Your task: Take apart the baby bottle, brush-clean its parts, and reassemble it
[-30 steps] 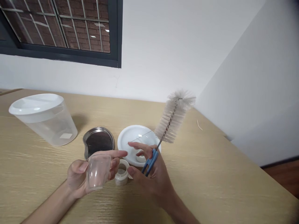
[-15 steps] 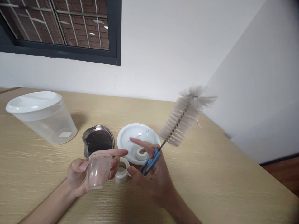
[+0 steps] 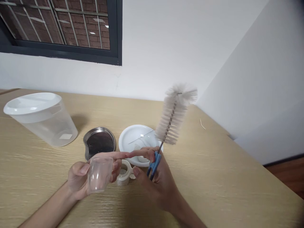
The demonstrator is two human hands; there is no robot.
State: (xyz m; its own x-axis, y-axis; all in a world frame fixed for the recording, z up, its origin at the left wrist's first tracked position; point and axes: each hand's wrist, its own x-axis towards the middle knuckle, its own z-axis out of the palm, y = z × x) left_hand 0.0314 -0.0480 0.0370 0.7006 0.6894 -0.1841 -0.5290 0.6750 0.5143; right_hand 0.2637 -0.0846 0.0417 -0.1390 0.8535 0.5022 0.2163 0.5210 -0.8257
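A pale wood-grain table (image 3: 213, 177) filled the lower part of my head view, with a white wall (image 3: 161, 47) behind it and a dark-framed, barred window (image 3: 116, 34) at upper left. From my remote seat I had both hands over the table. My left hand (image 3: 77, 182) gripped the clear cup (image 3: 100, 174) between thumb and fingers, index finger stretched out to the right. My right hand (image 3: 163, 190) was curled around the blue handle of the brush (image 3: 169, 123), whose pale bristles pointed up and away. Its index finger reached left, and the two index fingertips appeared to meet, though I couldn't be sure they touched.

Just beyond that spot I had the white plate (image 3: 125, 136), partly hidden by my right hand, with a thin wire (image 3: 140, 137) across it. A small pale container (image 3: 123, 180) stood near my left fingers, partly covered by them. Behind my left hand lay the curved metal tray (image 3: 99, 142), and farther left stood the see-through bin (image 3: 52, 126) with its white lid (image 3: 33, 103). At far right lay a thin pale strip (image 3: 202, 124).
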